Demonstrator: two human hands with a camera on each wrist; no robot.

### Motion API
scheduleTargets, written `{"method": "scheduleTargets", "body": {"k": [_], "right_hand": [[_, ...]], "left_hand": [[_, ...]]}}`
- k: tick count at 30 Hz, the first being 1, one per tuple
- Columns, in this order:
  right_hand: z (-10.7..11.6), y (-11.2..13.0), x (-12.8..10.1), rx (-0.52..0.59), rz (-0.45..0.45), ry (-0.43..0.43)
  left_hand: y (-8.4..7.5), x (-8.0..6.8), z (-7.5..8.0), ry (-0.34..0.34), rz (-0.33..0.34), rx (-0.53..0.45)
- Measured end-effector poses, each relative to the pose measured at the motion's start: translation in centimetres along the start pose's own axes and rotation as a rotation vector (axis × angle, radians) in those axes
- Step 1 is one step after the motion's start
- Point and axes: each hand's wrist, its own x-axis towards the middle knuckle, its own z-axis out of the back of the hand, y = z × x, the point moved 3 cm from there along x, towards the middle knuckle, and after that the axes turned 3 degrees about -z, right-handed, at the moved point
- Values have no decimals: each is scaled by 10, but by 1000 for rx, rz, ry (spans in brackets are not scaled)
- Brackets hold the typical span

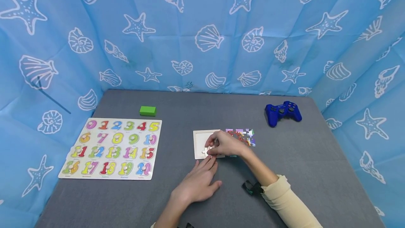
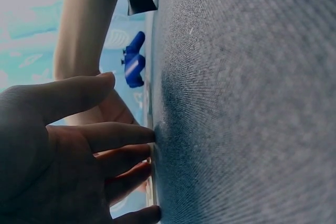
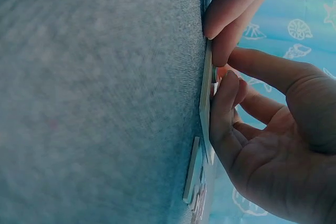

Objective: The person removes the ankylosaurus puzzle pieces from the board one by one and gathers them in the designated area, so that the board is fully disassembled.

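Puzzle frame of pale square board [image 1: 200,143] lies near the middle of the grey table [image 1: 316,157], steadied at its near edge by straight left hand [image 1: 197,182] fingers, while a pale jigsaw piece [image 1: 209,148] is pinched over it by the right hand [image 1: 226,144].

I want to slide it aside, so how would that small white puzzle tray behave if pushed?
The puzzle tray looks thin, flat and stiff, so it would likely slide rather than tip. It probably weighs little. The cloth-covered table may drag on it, and the left hand touches its near edge.
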Motion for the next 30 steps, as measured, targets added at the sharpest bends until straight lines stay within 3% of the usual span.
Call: {"method": "scheduleTargets", "body": {"k": [14, 24, 30], "right_hand": [[0, -3, 0, 141, 41, 90], [13, -6, -18, 120, 74, -37], [25, -19, -38, 154, 69, -60]], "left_hand": [[2, 0, 0, 33, 22, -37], [2, 1, 0, 22, 4, -50], [2, 0, 0, 23, 14, -58]]}}
